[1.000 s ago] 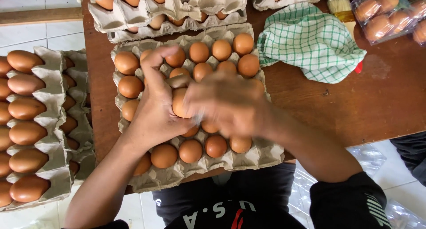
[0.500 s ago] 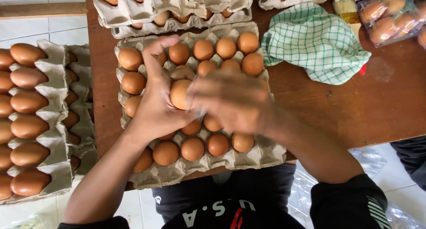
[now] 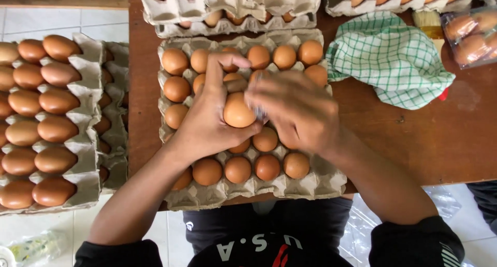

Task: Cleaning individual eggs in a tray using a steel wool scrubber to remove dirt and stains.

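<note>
My left hand (image 3: pixel 207 124) grips 1 brown egg (image 3: pixel 238 110) above the egg tray (image 3: pixel 321 181); my right hand (image 3: pixel 295 112) touches it, fingers blurred, grip unclear.

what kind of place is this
Probably a small egg sorting or packing spot: stacked pulp egg trays on a wooden table, packed eggs in a clear carton, left hand holding an egg.

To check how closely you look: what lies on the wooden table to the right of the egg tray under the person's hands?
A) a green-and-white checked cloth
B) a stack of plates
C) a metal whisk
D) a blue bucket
A: a green-and-white checked cloth lies crumpled on the table, right of the egg tray.
</note>
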